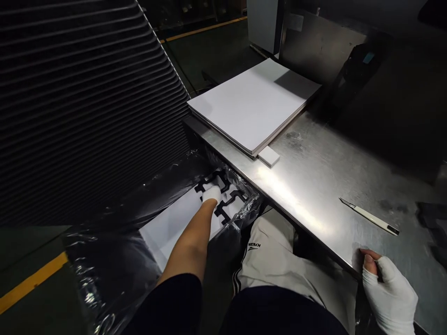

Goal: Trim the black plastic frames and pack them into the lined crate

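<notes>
My left hand [212,193], in a white glove, reaches down into a bin lined with clear plastic [250,204]. It is over black angular cut-out pieces [226,215] lying on white sheets [178,218]. Its fingers are hidden, so whether it grips a piece cannot be made out. My right hand [390,291], also in a white glove with bare thumb and index tips, rests at the edge of the metal table [300,186]. Its fingers are curled in and nothing shows between them. Beyond it on the table lies a white utility knife [372,217], blade toward the left.
A stack of large white sheets [251,104] sits at the table's far left corner, with a small white block [268,156] against it. To the left rises a dark ribbed panel [87,102]. Dark pieces [433,228] lie at the table's right.
</notes>
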Demonstrator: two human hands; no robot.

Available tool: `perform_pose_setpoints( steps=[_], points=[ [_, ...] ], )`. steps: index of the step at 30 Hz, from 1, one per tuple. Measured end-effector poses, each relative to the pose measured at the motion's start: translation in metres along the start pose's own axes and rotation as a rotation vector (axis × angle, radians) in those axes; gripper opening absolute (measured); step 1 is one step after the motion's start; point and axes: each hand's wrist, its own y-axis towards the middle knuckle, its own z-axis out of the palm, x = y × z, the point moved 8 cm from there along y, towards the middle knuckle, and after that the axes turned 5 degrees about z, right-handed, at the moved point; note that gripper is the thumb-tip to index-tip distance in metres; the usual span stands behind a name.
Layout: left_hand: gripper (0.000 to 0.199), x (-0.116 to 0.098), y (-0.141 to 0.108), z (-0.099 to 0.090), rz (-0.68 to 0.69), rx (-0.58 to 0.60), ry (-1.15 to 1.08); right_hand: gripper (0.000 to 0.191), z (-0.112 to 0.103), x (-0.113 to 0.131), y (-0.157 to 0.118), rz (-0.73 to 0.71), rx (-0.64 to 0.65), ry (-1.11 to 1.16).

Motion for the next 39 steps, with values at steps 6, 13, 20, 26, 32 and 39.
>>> perform_pose_setpoints(
  steps=[6, 13, 20, 26, 32, 39],
  points=[
    [0.032, 0.0, -0.004, -0.014, -0.148, -0.19, -0.013, 0.043, -0.001, 0.001, 0.0, 0.009, -0.006, -0.039],
    [0.024, -0.034, -0.044, -0.108, -0.089, -0.56, -0.156, 0.038, -0.002, 0.01, 0.0, -0.032, -0.023, -0.02],
    [0.027, -0.21, -0.154, -0.16, 0.536, -0.585, -0.096, 0.038, 0.003, 0.016, 0.003, -0.012, -0.018, -0.008],
    [0.039, -0.34, -0.121, -0.121, 0.56, -0.369, 0.266, 0.042, 0.01, 0.026, 0.006, 0.007, 0.041, 0.01],
    [0.019, -0.435, -0.061, -0.123, 0.8, -0.299, 0.347, 0.036, 0.001, 0.049, 0.014, -0.096, -0.011, -0.035],
    [0.02, -0.461, -0.029, -0.173, 0.835, -0.31, 0.433, 0.034, 0.007, 0.056, 0.018, -0.083, -0.062, 0.141]
  ],
)
